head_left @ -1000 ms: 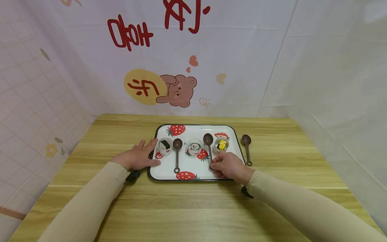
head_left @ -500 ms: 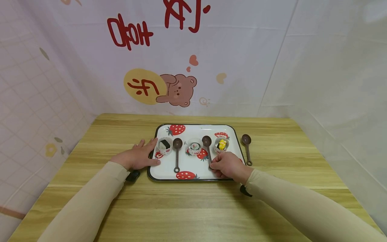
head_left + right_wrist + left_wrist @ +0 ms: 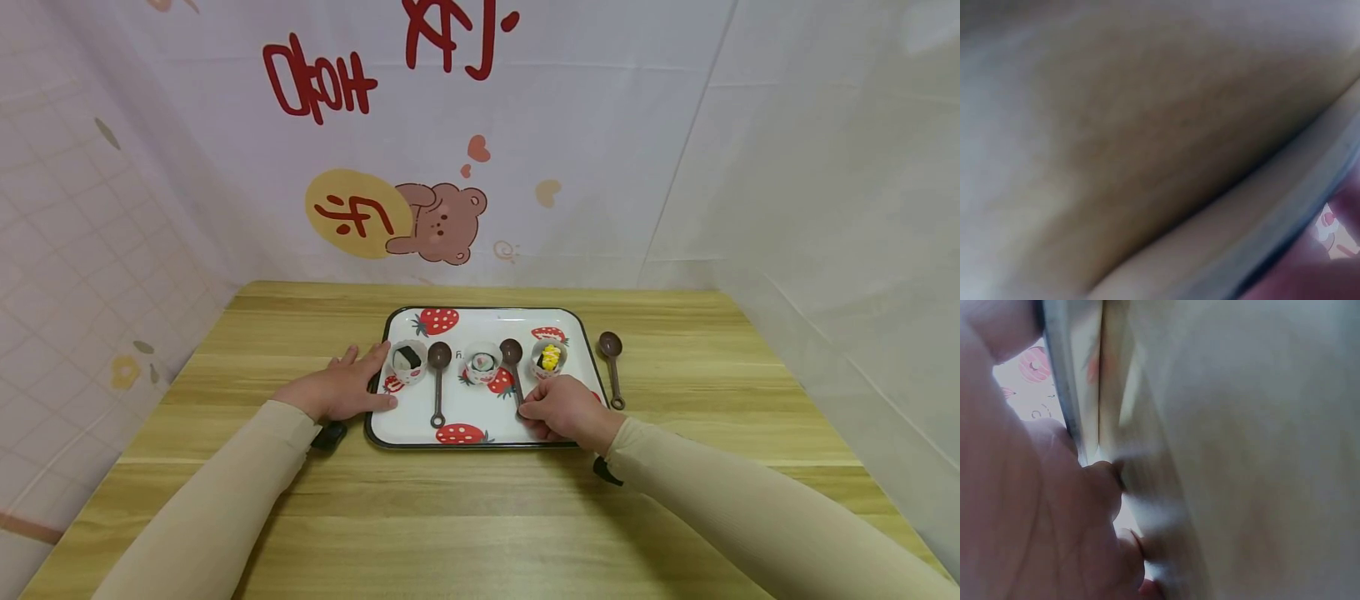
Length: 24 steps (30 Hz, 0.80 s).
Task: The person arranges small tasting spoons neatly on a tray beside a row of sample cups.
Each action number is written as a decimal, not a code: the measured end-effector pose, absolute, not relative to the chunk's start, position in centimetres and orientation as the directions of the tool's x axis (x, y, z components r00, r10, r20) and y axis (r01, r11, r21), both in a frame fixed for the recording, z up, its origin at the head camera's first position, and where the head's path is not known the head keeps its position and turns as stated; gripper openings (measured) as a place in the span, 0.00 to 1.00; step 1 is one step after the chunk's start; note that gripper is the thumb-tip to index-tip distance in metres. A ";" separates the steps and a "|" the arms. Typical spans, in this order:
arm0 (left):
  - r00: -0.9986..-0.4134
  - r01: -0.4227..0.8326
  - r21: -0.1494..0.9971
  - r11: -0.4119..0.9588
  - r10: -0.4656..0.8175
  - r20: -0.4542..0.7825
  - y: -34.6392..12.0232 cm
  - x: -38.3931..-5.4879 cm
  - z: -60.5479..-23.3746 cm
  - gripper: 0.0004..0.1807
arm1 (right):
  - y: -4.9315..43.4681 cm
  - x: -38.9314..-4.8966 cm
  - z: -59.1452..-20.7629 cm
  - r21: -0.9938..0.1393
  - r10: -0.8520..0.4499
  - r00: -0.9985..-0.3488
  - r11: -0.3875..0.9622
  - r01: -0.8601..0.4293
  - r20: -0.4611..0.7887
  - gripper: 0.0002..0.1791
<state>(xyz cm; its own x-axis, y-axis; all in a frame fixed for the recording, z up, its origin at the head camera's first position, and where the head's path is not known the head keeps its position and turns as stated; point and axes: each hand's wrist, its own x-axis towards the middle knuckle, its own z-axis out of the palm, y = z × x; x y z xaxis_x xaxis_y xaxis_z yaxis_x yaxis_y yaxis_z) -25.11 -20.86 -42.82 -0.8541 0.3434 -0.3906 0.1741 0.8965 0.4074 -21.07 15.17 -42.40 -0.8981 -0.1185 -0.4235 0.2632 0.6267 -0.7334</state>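
Observation:
My right hand (image 3: pixel 564 406) pinches the handle end of a brown measuring spoon (image 3: pixel 512 353), whose bowl lies on a white strawberry-print tray (image 3: pixel 408 427) between two small cups. My left hand (image 3: pixel 341 389) rests at the tray's left edge, fingers spread and thumb over the rim. Close to its fingertips stands a cup (image 3: pixel 409 377) with a rice ball wrapped in a dark band. The middle cup (image 3: pixel 482 374) holds a sushi roll, the right cup (image 3: pixel 548 372) a yellow-topped sushi piece. Another brown measuring spoon (image 3: pixel 438 385) lies between the left and middle cups.
A third brown measuring spoon (image 3: pixel 613 371) lies on the wooden table (image 3: pixel 420 525) just right of the tray. Behind the table hangs a pale printed cloth (image 3: pixel 585 125), with more cloth on both sides.
The bowl of the spoon in my right hand has shifted slightly left and toward me, closer to the middle cup. My left hand has stayed at the tray's edge.

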 end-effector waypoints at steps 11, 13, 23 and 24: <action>-0.855 0.176 0.408 0.896 0.345 -0.388 -20.9 -25.1 -43.0 0.59 | 15.2 -21.2 -42.7 -0.727 -0.125 -0.898 0.638 0.253 -0.422 0.08; -0.854 0.177 0.411 0.894 0.347 -0.388 -20.9 -25.1 -43.0 0.59 | 15.2 -21.2 -42.7 -0.725 -0.127 -0.897 0.641 0.251 -0.423 0.09; -0.855 0.180 0.406 0.896 0.346 -0.385 -20.9 -25.1 -42.8 0.59 | 15.1 -21.2 -42.5 -0.716 -0.124 -0.895 0.652 0.251 -0.428 0.09; -0.855 0.180 0.407 0.896 0.347 -0.385 -20.9 -25.1 -42.8 0.59 | 15.1 -21.2 -42.5 -0.716 -0.128 -0.895 0.653 0.248 -0.427 0.10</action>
